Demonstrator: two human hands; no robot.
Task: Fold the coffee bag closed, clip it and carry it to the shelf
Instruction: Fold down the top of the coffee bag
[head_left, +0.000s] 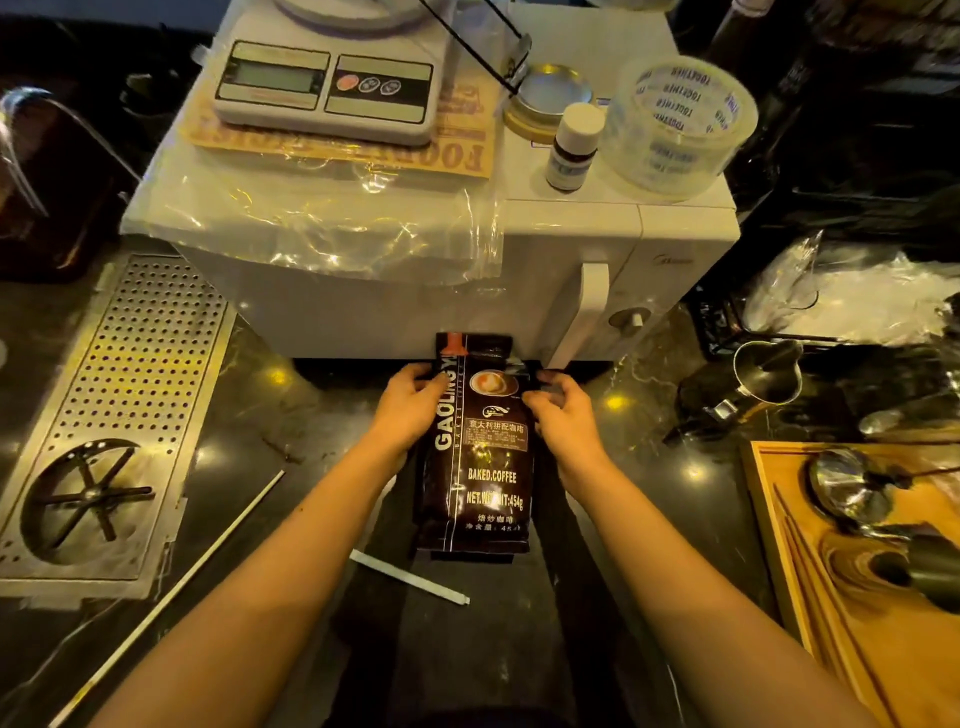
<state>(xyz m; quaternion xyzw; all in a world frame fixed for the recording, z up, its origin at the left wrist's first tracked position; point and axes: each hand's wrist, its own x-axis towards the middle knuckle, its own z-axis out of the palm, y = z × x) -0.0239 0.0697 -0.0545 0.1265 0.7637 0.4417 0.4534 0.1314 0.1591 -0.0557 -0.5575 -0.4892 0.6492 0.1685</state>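
A dark brown coffee bag (475, 467) with white lettering stands on the black counter in front of the white microwave. My left hand (410, 405) grips its upper left edge. My right hand (563, 410) grips the upper right edge. The bag's top (475, 348) rises above both hands, and its mouth is partly creased. A flat white clip strip (410, 577) lies on the counter just below the bag. A long white rod (171, 587) lies to the left of it.
A white microwave (649, 249) behind the bag carries a kitchen scale (327, 88), a small bottle (571, 150), a tape roll (680, 124) and a plastic sheet. A perforated metal drain tray (145, 364) is left. A wooden tray (769, 519) with metal tools and a pitcher (763, 374) sit right.
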